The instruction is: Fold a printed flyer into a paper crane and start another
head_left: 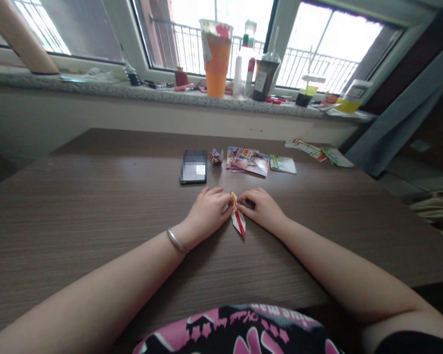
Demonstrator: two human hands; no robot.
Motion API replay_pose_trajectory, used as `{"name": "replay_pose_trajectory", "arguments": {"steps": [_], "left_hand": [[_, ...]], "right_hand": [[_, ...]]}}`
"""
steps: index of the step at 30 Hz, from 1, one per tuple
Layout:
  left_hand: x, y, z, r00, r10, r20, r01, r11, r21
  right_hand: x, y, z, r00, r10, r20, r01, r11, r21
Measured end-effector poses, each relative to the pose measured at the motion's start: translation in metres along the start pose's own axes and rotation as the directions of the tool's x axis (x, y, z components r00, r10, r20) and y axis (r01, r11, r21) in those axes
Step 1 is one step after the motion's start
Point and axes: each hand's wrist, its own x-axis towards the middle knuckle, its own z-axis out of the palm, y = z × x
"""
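folded paper (239, 222) is smack between the left hand (208, 209) and right hand (264, 208); long axis runs near-far, near tip veering right; both pinch its far half, almost closed; neither's nearer

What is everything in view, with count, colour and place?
Wood-grain table: one, brown, foreground
Slim folded paper: one, white, red, orange, table centre
Rectangular device: one, dark, beyond paper, leftward
Small folded shape: one, multicoloured, right of device
Glossy cards: several, mostly pink, right of that
Printed papers: at least three, mainly green, farther right
Speckled stone windowsill: one, grey, behind table
Tall plastic cup: one, orange, on sill
Other containers, oddments: many, mixed, along sill
Cylindrical tube: one, beige, far left
Framed window: one, pale, background
Cloth curtain: one, grey, right
Printed shirt: one, black and pink, bottom
Left hand: one, with silver bangle, touching paper
Right hand: one, bare, touching paper
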Motion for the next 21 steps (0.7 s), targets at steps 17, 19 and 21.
{"name": "replay_pose_trajectory", "arguments": {"steps": [17, 19, 21], "left_hand": [[0.0035, -0.0029, 0.0001, 0.998, 0.06, 0.033, -0.061, 0.998, 0.02], [0.0033, -0.0032, 0.0013, 0.997, 0.074, 0.028, -0.075, 0.997, 0.032], [0.0028, -0.0034, 0.0025, 0.996, 0.088, 0.017, -0.089, 0.996, 0.03]], "right_hand": [[-0.0007, 0.0027, -0.0013, 0.999, -0.015, 0.036, 0.018, 0.994, -0.104], [-0.001, 0.0019, -0.0016, 0.999, 0.007, 0.041, -0.001, 0.991, -0.132], [-0.0012, 0.002, -0.0014, 0.999, 0.016, 0.04, -0.01, 0.99, -0.143]]}}
